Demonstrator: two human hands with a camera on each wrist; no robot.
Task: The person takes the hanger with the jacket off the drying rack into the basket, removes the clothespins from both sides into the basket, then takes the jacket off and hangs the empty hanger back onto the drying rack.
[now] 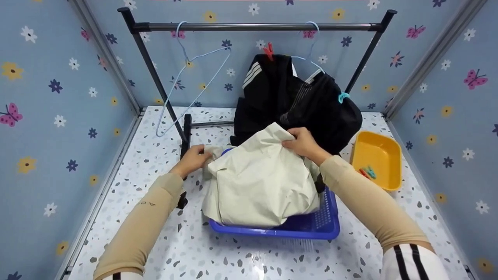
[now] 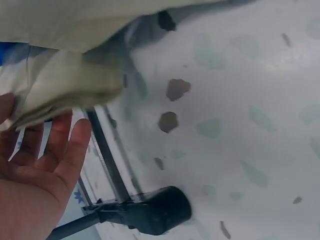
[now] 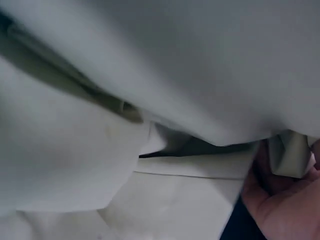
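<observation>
A pale cream garment [image 1: 264, 182], its exact kind unclear from the folds, lies draped over a blue plastic basket [image 1: 272, 233]. My right hand [image 1: 304, 144] pinches its upper edge and lifts it into a peak. At the left, my left hand [image 1: 192, 159] holds a folded end of the same cloth just beyond the basket's side. In the left wrist view the left hand [image 2: 42, 172] has its thumb and fingers on either side of that fold. Cloth fills most of the right wrist view, with the right hand [image 3: 285, 205] gripping a fold at the right edge.
Behind stands a black clothes rack [image 1: 249, 27]. An unloaded blue hanger [image 1: 194, 89] hangs at its left; a black garment [image 1: 288, 101] hangs at its right with red and teal clips. A yellow tray [image 1: 383, 155] with a few clothespins [image 1: 369, 172] sits right of the basket.
</observation>
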